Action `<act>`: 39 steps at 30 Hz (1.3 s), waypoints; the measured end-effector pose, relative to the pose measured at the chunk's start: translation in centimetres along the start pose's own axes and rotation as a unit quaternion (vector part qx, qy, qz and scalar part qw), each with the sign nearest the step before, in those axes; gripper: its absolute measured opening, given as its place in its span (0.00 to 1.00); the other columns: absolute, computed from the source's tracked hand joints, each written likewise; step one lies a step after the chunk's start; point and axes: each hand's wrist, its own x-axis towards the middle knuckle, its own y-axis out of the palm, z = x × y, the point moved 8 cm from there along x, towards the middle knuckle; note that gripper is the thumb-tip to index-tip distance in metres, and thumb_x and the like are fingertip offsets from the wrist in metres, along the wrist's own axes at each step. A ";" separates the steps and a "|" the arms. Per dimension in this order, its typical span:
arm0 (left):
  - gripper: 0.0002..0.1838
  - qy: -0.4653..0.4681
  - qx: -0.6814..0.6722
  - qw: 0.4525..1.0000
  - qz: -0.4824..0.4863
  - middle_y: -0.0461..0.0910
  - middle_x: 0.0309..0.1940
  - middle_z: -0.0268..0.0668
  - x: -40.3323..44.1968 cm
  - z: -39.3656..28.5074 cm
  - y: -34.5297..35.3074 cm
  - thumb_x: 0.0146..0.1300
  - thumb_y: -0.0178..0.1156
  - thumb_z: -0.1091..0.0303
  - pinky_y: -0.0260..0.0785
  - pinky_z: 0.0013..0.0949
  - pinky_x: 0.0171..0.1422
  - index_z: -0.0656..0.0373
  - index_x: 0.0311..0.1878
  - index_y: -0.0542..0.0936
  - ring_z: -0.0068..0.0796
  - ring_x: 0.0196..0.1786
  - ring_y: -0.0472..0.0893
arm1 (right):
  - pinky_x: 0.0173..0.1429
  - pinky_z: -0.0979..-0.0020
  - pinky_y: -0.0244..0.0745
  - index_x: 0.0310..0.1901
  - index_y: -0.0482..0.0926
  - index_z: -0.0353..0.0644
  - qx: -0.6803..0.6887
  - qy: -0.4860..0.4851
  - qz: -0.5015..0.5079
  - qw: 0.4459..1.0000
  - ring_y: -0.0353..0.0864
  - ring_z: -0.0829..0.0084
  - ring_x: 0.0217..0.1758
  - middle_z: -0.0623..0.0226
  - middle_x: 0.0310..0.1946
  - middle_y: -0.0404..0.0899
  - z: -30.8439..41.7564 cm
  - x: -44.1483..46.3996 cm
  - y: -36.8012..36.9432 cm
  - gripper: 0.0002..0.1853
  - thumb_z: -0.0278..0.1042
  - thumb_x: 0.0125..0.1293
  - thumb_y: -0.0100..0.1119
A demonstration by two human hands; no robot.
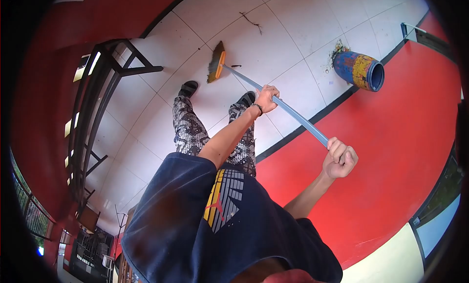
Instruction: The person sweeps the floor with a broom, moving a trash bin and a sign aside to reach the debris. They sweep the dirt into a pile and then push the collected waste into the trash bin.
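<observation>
Both of my hands are closed around the blue-grey handle of a broom (221,63). My left hand (266,98), with a dark bracelet at the wrist, grips partway along the handle. Farther up, my right hand (340,158) is wrapped around the handle's upper end. The broom's orange head and dark bristles rest on the tiled floor (288,38) just ahead of my feet. A small dark scrap (236,66) lies beside the broom head. Beyond it is a thin twig (252,23).
A blue and yellow barrel (351,68) with an open top stands near the red wall (391,146) on the right. Leafy debris (338,49) lies at its base. A long dark bench (117,70) runs along the left side.
</observation>
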 end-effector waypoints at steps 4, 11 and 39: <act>0.09 0.011 0.035 0.993 0.109 0.79 0.36 0.35 4.9 -5.6 9.8 0.52 0.63 0.64 0.50 0.82 0.60 0.56 0.28 0.75 0.48 0.55 0.71 | 0.26 0.67 0.58 0.16 0.50 0.49 -0.016 -0.027 0.033 0.999 0.47 0.79 0.12 0.74 0.08 0.50 4.5 2.8 -7.8 0.17 0.29 0.62 0.40; 0.08 -0.042 0.077 0.996 -0.034 0.77 0.31 0.37 2.3 -11.7 8.9 0.52 0.62 0.65 0.53 0.80 0.58 0.58 0.26 0.76 0.47 0.50 0.73 | 0.24 0.71 0.56 0.17 0.54 0.51 0.148 -0.059 0.104 0.982 0.49 0.81 0.10 0.77 0.07 0.54 7.8 7.2 -13.2 0.19 0.32 0.67 0.40; 0.14 0.100 -0.007 0.981 0.166 0.75 0.25 0.43 14.6 -15.4 19.8 0.53 0.65 0.67 0.66 0.44 0.50 0.60 0.22 0.69 0.48 0.40 0.72 | 0.20 0.72 0.52 0.13 0.54 0.40 -0.110 -0.106 0.040 0.987 0.54 0.77 0.12 0.70 0.09 0.56 9.6 9.8 -10.1 0.15 0.23 0.48 0.50</act>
